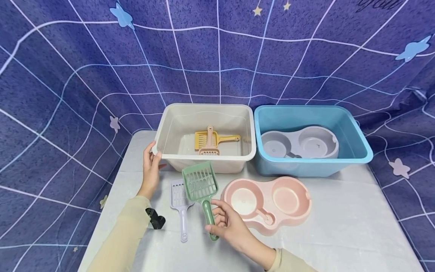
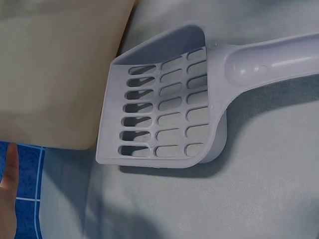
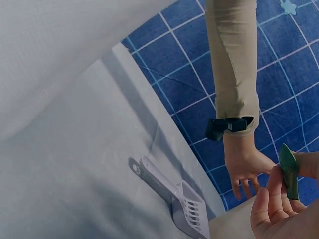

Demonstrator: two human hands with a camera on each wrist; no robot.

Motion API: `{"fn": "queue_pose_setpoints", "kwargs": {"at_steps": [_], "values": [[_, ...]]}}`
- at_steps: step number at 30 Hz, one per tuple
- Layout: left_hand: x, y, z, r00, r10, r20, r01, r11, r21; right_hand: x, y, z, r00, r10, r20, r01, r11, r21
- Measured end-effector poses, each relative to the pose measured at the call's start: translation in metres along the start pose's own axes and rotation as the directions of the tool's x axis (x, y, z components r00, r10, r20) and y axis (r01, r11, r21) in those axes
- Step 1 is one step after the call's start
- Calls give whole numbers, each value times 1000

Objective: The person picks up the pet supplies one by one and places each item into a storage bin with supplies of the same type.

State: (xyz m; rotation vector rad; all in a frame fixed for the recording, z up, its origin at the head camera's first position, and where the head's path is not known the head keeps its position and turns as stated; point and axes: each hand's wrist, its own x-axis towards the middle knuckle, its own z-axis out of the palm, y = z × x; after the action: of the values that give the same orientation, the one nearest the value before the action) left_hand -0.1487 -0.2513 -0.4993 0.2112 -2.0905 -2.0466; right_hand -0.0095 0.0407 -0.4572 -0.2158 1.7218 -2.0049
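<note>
My right hand (image 1: 231, 226) holds a green litter scoop (image 1: 201, 183) by its handle, blade pointing up towards the beige bin. In the right wrist view only the handle end (image 3: 288, 172) shows between the fingers. My left hand (image 1: 151, 172) rests at the front left corner of the beige bin (image 1: 204, 160), touching its rim with fairly straight fingers. Below that bin a lilac litter scoop (image 1: 183, 219) lies on the table, partly behind the green one; its slotted blade (image 2: 212, 99) fills the left wrist view. Inside the bin lie a yellow scoop (image 1: 225, 138) and a pinkish-beige scoop (image 1: 210, 139), crossed.
A blue bin (image 1: 306, 166) stands against the beige one's right side, with a grey double pet bowl (image 1: 317, 143) inside. In front sits a pink double pet bowl (image 1: 287, 196), just right of my right hand. Patterned blue cloth (image 1: 217, 56) hangs behind the white-covered table (image 1: 340, 226).
</note>
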Motion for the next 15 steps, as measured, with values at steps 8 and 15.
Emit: {"fn": "queue_pose_setpoints", "kwargs": {"at_steps": [8, 15], "values": [[-7, 12, 5, 999, 30, 12, -30, 1000, 6, -4, -4, 0, 1000, -18, 2, 18, 999, -35], [-15, 29, 11, 1000, 25, 12, -25, 1000, -10, -5, -12, -2, 999, -41, -2, 41, 998, -41]]}}
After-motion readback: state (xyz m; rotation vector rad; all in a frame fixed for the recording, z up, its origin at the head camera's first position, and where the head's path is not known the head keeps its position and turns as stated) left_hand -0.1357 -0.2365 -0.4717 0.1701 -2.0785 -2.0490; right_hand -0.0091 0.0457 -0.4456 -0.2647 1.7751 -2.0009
